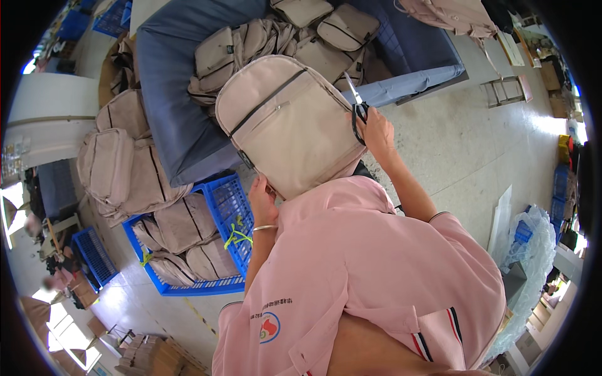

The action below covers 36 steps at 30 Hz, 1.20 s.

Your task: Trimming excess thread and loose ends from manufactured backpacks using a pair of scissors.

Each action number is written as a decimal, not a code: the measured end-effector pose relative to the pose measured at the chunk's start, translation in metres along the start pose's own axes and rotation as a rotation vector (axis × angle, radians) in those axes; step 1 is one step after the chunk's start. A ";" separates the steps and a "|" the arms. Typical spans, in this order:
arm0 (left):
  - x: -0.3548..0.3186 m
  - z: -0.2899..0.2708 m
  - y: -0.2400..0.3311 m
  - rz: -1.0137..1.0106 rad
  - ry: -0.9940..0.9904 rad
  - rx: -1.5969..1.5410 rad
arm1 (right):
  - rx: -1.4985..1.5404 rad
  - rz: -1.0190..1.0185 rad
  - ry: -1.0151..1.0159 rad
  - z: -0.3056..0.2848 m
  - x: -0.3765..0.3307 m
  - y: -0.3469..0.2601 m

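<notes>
A beige backpack (301,135) with dark zipper lines lies tilted in front of me, over my lap. My left hand (262,200) grips its lower left edge, close to a small dark side tag; a light bangle circles that wrist. At the bag's right edge, my right hand (378,133) is closed around black-handled scissors (359,113). Their metal blades point up and away from me, and that hand rests against the side of the bag. The fingertips of my left hand are partly hidden by the bag.
Beyond the backpack stands a large bin with blue-grey cloth sides (182,94), holding several beige backpacks. To the left, a blue plastic crate (229,203) contains more, beside a pile of backpacks (125,156). Clear plastic wrapping (533,250) lies at the right; a pink backpack (448,15) is far right.
</notes>
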<state>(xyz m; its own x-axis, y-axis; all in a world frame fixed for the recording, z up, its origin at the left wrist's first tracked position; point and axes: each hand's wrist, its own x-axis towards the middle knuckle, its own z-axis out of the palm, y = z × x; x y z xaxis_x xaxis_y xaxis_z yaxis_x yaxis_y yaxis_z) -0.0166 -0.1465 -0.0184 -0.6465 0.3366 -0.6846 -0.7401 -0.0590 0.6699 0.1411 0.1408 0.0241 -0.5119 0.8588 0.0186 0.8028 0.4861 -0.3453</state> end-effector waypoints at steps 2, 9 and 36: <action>0.002 0.004 0.003 0.062 0.022 0.030 | 0.172 0.040 -0.019 0.006 -0.002 0.010; -0.016 0.048 0.097 0.862 0.226 0.629 | 0.811 0.349 -0.264 0.012 -0.047 0.005; 0.078 0.227 0.188 1.443 -0.808 1.553 | 0.242 -0.495 -0.227 -0.071 0.075 0.005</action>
<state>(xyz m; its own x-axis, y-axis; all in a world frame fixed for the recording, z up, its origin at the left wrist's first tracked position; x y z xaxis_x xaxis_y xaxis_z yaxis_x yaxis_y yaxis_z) -0.1644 0.0822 0.1190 0.0366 0.9662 0.2553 0.9236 -0.1303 0.3605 0.1282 0.2193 0.0907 -0.8815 0.4705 0.0404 0.3732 0.7465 -0.5510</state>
